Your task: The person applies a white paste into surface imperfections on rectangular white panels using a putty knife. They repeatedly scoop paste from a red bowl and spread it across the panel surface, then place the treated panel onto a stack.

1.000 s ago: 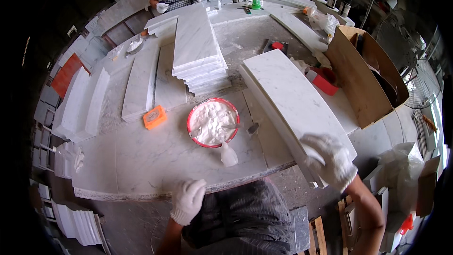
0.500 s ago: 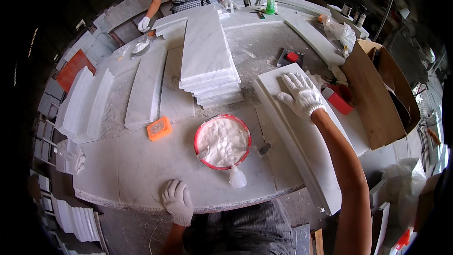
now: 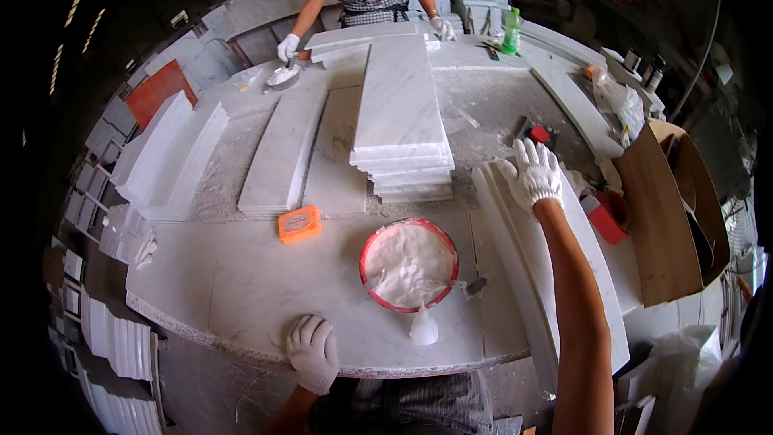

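Observation:
My right hand (image 3: pixel 535 173), in a white knit glove, lies palm down with fingers spread at the far end of a long white marble piece (image 3: pixel 555 274) with a stepped edge. It holds nothing. My left hand (image 3: pixel 312 354), also gloved, rests at the table's near edge, fingers loosely bent and nothing seen in them. Between my hands stands a red-rimmed tub (image 3: pixel 409 262) of white paste. A scraper (image 3: pixel 475 287) sticks out over the tub's right side. A small white squeeze bottle (image 3: pixel 423 327) stands against its near side.
A stack of marble slabs (image 3: pixel 403 105) rises mid-table, with an orange box (image 3: pixel 299 224) left of it. A cardboard box (image 3: pixel 664 217) and red container (image 3: pixel 605 217) stand right. Across the table, a co-worker's gloved hand (image 3: pixel 288 48) is by a bowl (image 3: pixel 283 76). A green bottle (image 3: pixel 511 32) stands behind.
The whole view has shifted, so things lie farther right and mostly lower. My right hand has slid toward the marble piece's far end. My left hand stays at the table edge.

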Demonstrator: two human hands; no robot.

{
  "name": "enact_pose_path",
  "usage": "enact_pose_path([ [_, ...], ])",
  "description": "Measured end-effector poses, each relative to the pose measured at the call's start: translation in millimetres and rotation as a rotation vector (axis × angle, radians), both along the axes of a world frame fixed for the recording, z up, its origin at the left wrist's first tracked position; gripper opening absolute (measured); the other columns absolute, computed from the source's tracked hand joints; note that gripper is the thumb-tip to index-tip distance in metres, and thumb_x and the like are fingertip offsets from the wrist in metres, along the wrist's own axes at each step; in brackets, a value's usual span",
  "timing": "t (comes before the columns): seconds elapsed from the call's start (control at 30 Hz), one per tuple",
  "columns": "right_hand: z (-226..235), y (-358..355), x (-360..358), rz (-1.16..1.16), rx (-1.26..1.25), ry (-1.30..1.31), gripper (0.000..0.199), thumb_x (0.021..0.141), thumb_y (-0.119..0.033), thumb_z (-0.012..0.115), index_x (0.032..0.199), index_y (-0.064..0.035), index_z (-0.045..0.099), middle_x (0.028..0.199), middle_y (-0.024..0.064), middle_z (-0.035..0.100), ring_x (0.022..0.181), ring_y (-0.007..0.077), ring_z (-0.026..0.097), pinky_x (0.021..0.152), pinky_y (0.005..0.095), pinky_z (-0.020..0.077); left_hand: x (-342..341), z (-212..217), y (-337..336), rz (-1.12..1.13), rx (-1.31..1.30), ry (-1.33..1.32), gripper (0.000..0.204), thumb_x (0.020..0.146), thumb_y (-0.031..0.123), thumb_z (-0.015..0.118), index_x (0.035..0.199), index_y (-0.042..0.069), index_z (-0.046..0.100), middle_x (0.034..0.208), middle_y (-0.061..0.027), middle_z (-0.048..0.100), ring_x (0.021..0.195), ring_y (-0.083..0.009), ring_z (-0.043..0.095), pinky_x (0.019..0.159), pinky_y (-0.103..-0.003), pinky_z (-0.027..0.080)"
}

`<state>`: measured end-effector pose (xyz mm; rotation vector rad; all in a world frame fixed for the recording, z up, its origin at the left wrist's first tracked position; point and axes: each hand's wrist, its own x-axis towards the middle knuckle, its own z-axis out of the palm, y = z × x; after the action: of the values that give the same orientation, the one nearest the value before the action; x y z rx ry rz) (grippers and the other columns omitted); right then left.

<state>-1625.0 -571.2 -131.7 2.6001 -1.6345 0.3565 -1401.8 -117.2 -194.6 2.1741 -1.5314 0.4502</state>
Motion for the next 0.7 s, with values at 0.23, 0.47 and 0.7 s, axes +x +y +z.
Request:
enact_pose_path([
  [0.23,10,9,5,0.115,0.055,0.003,0.066,0.100,-0.053,0.037,0.151,-0.0098,0.039,0.158,0.0140,0.035,0.147,0.0361,0.029,0.121,0.0480,0.0165,-2,5,2,0.022,-0.017,0.001,0.020,0.086,0.014,0.062,0.104,0.007,0.066,0.114,-0.0110,0.062,0.109,-0.0344,0.058,0.094,-0.047,0.044],
  [0.47,14,31,9,0.328,0.043,0.018,0.068,0.098,-0.052,0.044,0.149,-0.0082,0.040,0.155,0.0167,0.038,0.145,0.0370,0.030,0.120,0.0483,0.0209,-1,2,5,0.031,-0.032,0.022,0.022,0.084,0.018,0.064,0.104,0.010,0.067,0.114,-0.0084,0.063,0.110,-0.0318,0.058,0.095,-0.047,0.045],
  [0.7,23,74,-28,0.526,0.032,0.040,0.072,0.093,-0.053,0.054,0.147,-0.0063,0.044,0.156,0.0183,0.036,0.144,0.0393,0.031,0.120,0.0499,0.0209,0,6,9,0.047,-0.066,0.011,0.021,0.083,0.021,0.065,0.102,0.012,0.069,0.114,-0.0070,0.063,0.113,-0.0288,0.058,0.097,-0.046,0.044],
])
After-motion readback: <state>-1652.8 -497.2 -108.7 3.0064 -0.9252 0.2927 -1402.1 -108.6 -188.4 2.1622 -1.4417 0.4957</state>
